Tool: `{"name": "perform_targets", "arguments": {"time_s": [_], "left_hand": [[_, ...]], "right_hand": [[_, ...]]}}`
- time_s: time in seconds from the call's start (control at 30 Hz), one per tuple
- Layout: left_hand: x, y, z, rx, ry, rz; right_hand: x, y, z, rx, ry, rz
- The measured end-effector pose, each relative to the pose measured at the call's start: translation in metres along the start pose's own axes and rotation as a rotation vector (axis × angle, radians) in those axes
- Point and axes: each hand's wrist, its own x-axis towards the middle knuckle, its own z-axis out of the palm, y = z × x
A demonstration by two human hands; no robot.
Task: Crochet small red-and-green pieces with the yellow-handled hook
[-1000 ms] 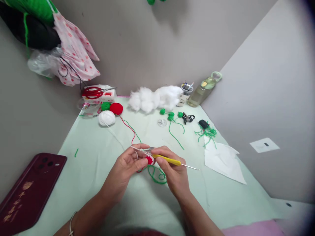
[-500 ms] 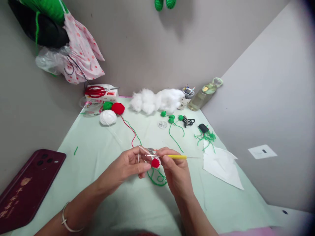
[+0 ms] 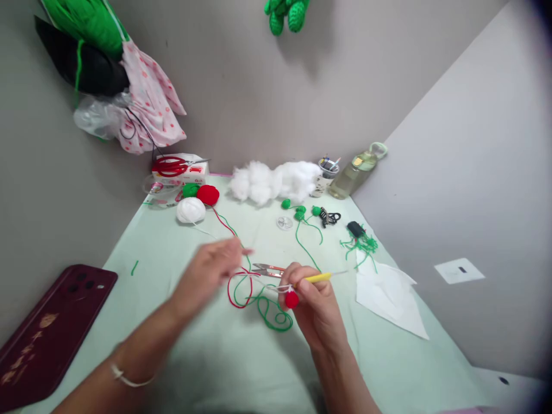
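At left I see the white yarn ball [image 3: 191,211], its strand running toward my person's left hand [image 3: 207,270], which has swung away from the small red-and-white piece [image 3: 291,298] that it was beside half a second ago. That hand is blurred; from here I can't tell whether its fingers grip yarn. Between the hands, loops of red yarn [image 3: 229,294] and the snips [image 3: 268,270] now show more fully. The piece sits against the fingers of the right hand [image 3: 317,305], which is closed round the yellow-handled hook [image 3: 319,278]. I judge the two-handed hookwork interrupted, with the right hand keeping hook and piece together.
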Motion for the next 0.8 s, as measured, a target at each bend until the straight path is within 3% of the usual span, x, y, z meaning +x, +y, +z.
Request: {"name": "perform_targets", "arguments": {"time_s": [0.07,0.1,0.13,0.17,0.2,0.3,0.33,0.4,0.53,0.63,0.73,0.8], "left_hand": [[-0.004,-0.010,0.019,-0.010,-0.366,-0.171],[-0.006,-0.010,0.023,-0.107,-0.491,-0.254],[-0.007,-0.006,0.024,-0.230,-0.529,-0.307],[-0.008,0.002,0.023,-0.351,-0.507,-0.337],[-0.009,0.012,0.021,-0.448,-0.410,-0.301],[-0.013,0.040,0.019,-0.578,-0.007,-0.022],[-0.014,0.043,0.020,-0.565,0.050,0.066],[-0.018,0.035,0.023,-0.401,0.041,0.180],[-0.025,-0.011,0.026,0.285,-0.098,0.373],[-0.030,-0.036,0.029,0.333,-0.135,0.259],[-0.034,-0.042,0.035,0.095,-0.186,-0.021],[-0.036,-0.040,0.038,-0.046,-0.156,-0.140]], "right_hand": [[0.000,0.000,-0.001,-0.024,0.040,-0.022],[0.001,-0.001,-0.002,-0.035,0.071,-0.033],[0.002,-0.001,-0.002,-0.044,0.107,-0.046],[0.002,-0.002,-0.003,-0.053,0.140,-0.054],[0.003,-0.002,-0.003,-0.058,0.167,-0.057],[0.004,-0.003,-0.002,-0.047,0.195,-0.053],[0.004,-0.002,-0.001,-0.043,0.200,-0.055],[0.003,-0.001,0.000,-0.054,0.224,-0.078],[0.000,0.003,0.001,-0.179,0.271,-0.195],[-0.005,0.007,0.002,-0.333,0.234,-0.307],[-0.010,0.009,0.005,-0.488,0.187,-0.371],[-0.012,0.008,0.007,-0.552,0.182,-0.388]]}}
